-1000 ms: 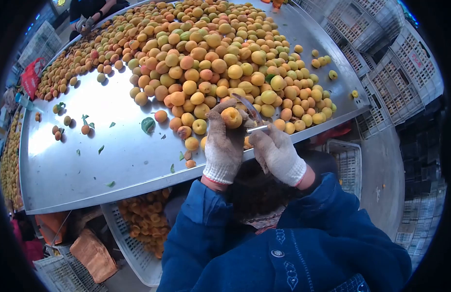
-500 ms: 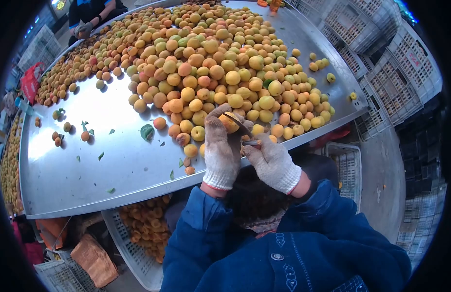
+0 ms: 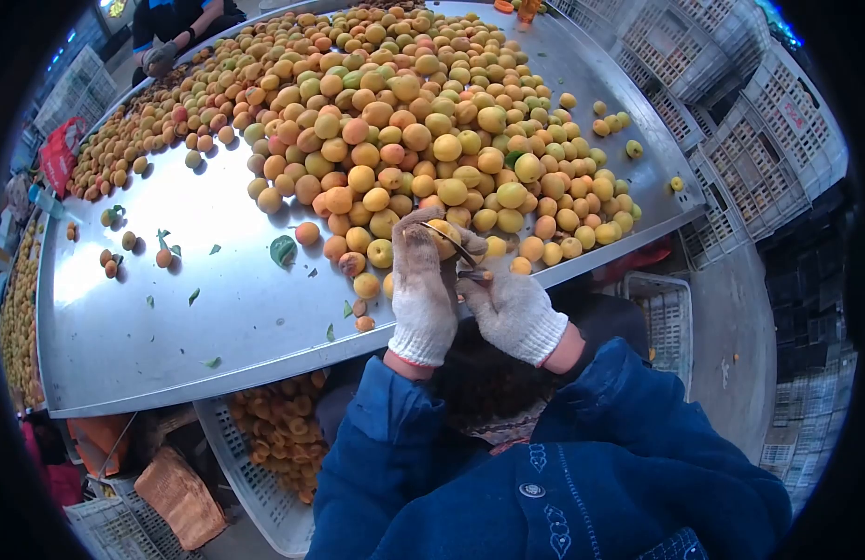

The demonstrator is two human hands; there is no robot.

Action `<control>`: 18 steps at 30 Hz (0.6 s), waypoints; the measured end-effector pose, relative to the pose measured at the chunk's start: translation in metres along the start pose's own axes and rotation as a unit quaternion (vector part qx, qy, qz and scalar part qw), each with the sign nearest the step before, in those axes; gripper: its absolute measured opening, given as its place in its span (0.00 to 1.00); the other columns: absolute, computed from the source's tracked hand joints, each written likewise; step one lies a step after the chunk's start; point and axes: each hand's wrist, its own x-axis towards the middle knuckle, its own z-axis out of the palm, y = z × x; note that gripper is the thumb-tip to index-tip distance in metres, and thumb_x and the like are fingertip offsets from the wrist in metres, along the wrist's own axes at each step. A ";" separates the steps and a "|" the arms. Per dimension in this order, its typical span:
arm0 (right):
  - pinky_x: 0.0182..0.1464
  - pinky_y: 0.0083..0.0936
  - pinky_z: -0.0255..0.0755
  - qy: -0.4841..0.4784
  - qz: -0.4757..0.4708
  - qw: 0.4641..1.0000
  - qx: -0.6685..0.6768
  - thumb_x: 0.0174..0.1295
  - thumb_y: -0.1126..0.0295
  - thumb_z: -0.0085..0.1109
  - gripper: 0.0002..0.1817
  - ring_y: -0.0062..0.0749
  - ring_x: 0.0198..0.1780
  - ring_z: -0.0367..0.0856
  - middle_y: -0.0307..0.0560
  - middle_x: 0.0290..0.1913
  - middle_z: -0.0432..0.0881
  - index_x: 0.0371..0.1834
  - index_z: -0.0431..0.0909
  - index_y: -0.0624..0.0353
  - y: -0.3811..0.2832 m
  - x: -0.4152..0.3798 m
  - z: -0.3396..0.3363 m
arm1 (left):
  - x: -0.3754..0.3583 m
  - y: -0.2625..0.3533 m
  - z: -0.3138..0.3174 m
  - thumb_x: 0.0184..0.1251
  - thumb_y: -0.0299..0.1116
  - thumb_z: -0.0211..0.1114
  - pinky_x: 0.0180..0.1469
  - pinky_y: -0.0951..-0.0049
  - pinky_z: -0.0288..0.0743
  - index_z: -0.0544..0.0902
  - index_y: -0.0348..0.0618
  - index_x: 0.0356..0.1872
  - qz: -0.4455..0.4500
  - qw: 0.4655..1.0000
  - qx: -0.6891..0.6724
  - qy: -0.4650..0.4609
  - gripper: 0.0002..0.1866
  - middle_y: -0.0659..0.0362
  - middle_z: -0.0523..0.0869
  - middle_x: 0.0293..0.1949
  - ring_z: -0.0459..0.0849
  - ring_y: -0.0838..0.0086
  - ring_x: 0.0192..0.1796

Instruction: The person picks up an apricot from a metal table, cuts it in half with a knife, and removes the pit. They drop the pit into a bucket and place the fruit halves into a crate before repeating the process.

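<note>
My left hand (image 3: 423, 299), in a white knit glove with soiled fingers, is closed around a yellow-orange apricot (image 3: 444, 239) over the table's front edge. My right hand (image 3: 514, 315), gloved likewise, grips a small knife (image 3: 462, 245) near its handle. The dark blade lies slanted against the apricot's right side. Both hands nearly meet at the fruit. Just beyond them spreads a large heap of apricots (image 3: 395, 135) on the metal table (image 3: 246, 322).
A crate of halved apricots (image 3: 278, 429) stands below the table's front left. Another crate (image 3: 664, 317) is by my right side. Stacked crates (image 3: 759, 140) line the right. A co-worker's gloved hand (image 3: 159, 61) is at the far left edge. Loose leaves (image 3: 283, 251) lie about.
My right hand has shifted slightly left and in toward my left hand, with the knife. The apricot in my left hand has turned a little.
</note>
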 end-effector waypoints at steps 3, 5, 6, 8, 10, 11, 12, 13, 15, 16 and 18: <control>0.28 0.47 0.75 0.018 -0.015 1.000 -0.021 0.68 0.54 0.55 0.20 0.57 0.27 0.82 0.57 0.23 0.82 0.46 0.70 0.63 0.004 0.000 0.000 | 0.001 0.006 0.015 0.79 0.46 0.52 0.44 0.72 0.83 0.66 0.41 0.61 -0.008 0.999 0.044 0.018 0.22 0.55 0.81 0.43 0.84 0.67 0.49; 0.28 0.47 0.75 0.032 -0.023 0.999 -0.023 0.68 0.54 0.55 0.20 0.56 0.26 0.82 0.57 0.23 0.82 0.45 0.70 0.63 0.006 0.001 0.001 | 0.002 0.006 0.012 0.78 0.46 0.53 0.44 0.72 0.83 0.67 0.40 0.61 -0.014 0.998 0.059 -0.002 0.23 0.55 0.81 0.43 0.84 0.67 0.49; 0.28 0.47 0.75 0.037 -0.023 0.999 -0.021 0.68 0.54 0.55 0.20 0.57 0.26 0.82 0.57 0.22 0.82 0.46 0.70 0.63 0.007 0.002 0.002 | 0.003 0.005 0.009 0.77 0.47 0.55 0.43 0.72 0.82 0.67 0.39 0.60 -0.021 0.997 0.075 -0.019 0.23 0.54 0.82 0.43 0.84 0.67 0.50; 0.28 0.47 0.75 0.041 -0.023 0.999 -0.018 0.68 0.54 0.55 0.20 0.57 0.26 0.82 0.57 0.22 0.82 0.46 0.70 0.62 0.007 0.001 0.003 | 0.003 0.000 0.004 0.77 0.47 0.55 0.43 0.72 0.82 0.69 0.39 0.59 -0.042 0.999 0.028 -0.015 0.23 0.54 0.82 0.43 0.84 0.67 0.48; 0.30 0.45 0.74 0.027 0.024 0.998 -0.058 0.67 0.61 0.57 0.13 0.58 0.30 0.82 0.57 0.26 0.81 0.44 0.76 0.60 0.004 0.000 0.001 | 0.003 -0.007 -0.004 0.77 0.48 0.54 0.43 0.72 0.81 0.70 0.39 0.58 -0.065 0.998 -0.017 -0.010 0.23 0.54 0.82 0.43 0.84 0.68 0.46; 0.30 0.45 0.74 0.026 0.024 0.998 -0.057 0.67 0.61 0.57 0.13 0.58 0.30 0.82 0.57 0.26 0.81 0.44 0.76 0.60 0.001 0.001 0.000 | 0.004 -0.010 -0.006 0.77 0.49 0.54 0.43 0.72 0.80 0.71 0.39 0.57 -0.086 0.994 -0.071 -0.019 0.23 0.54 0.82 0.43 0.84 0.69 0.45; 0.30 0.46 0.75 0.023 0.030 0.998 -0.050 0.66 0.60 0.58 0.14 0.58 0.31 0.82 0.57 0.27 0.81 0.45 0.74 0.61 -0.003 0.003 -0.002 | 0.005 -0.011 -0.007 0.77 0.50 0.54 0.43 0.73 0.79 0.72 0.40 0.57 -0.106 0.986 -0.125 -0.028 0.23 0.55 0.82 0.44 0.83 0.71 0.43; 0.31 0.46 0.75 0.020 0.036 0.998 -0.043 0.66 0.60 0.59 0.16 0.59 0.32 0.82 0.58 0.27 0.82 0.45 0.72 0.62 -0.006 0.004 -0.003 | 0.005 -0.013 -0.007 0.77 0.50 0.54 0.43 0.73 0.79 0.72 0.40 0.57 -0.106 0.986 -0.125 -0.027 0.23 0.55 0.82 0.44 0.83 0.71 0.43; 0.31 0.46 0.76 0.016 0.039 0.998 -0.043 0.66 0.60 0.59 0.16 0.59 0.32 0.83 0.58 0.28 0.82 0.45 0.71 0.61 -0.007 0.005 -0.004 | 0.007 -0.007 0.002 0.77 0.52 0.52 0.42 0.73 0.79 0.72 0.40 0.59 -0.096 0.993 -0.063 0.034 0.25 0.56 0.82 0.45 0.81 0.72 0.41; 0.31 0.46 0.76 0.014 0.041 0.998 -0.043 0.66 0.60 0.59 0.16 0.59 0.33 0.83 0.58 0.29 0.83 0.45 0.70 0.61 -0.008 0.006 -0.005 | 0.007 -0.008 0.002 0.77 0.52 0.52 0.42 0.73 0.79 0.72 0.40 0.59 -0.096 0.993 -0.063 0.035 0.25 0.56 0.82 0.45 0.81 0.72 0.41; 0.32 0.46 0.76 0.011 0.042 0.998 -0.037 0.66 0.60 0.59 0.16 0.59 0.33 0.83 0.58 0.29 0.83 0.46 0.70 0.61 -0.005 0.007 -0.004 | 0.007 -0.009 0.001 0.76 0.56 0.51 0.51 0.69 0.79 0.70 0.37 0.63 -0.037 0.999 0.025 0.008 0.31 0.53 0.83 0.49 0.82 0.67 0.50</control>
